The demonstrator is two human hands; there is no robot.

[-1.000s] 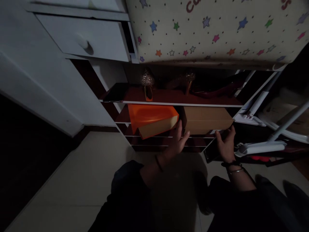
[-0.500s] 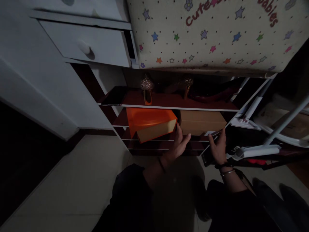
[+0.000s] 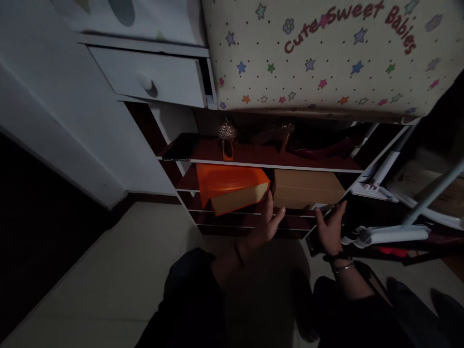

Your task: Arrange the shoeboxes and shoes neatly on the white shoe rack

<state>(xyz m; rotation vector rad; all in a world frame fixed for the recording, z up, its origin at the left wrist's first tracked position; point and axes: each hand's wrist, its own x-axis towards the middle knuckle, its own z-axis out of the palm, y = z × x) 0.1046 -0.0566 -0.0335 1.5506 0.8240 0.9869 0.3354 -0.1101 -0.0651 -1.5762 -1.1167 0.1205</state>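
L hand [image 3: 266, 222] is open, thumb & fingers apart, just under the gap btw. the orange box [image 3: 235, 176] & the brown box [image 3: 308, 188]. R hand [image 3: 330, 234] is open too, thumb away from the fingers, nr the brown box's R end. Can't tell if either one touches a box.

Brown box is under the dark red shelf [image 3: 253, 155]. Its long way runs L to R, w/ a long side facing the person. Orange box is just L of it, also long L to R, but on a slant: its front edge goes up to the R, & its R end points at the brown box.

Up on the shelf: sparkly shoes [image 3: 227, 129] w/ gold heels facing out, a shiny wine-red shoe [image 3: 322, 149] on the R & a flat black thing [image 3: 181, 146] on the L. Higher up is a star cloth [image 3: 326, 67], next to a white drawer [image 3: 170, 77]. Pale floor [image 3: 126, 270] is below.
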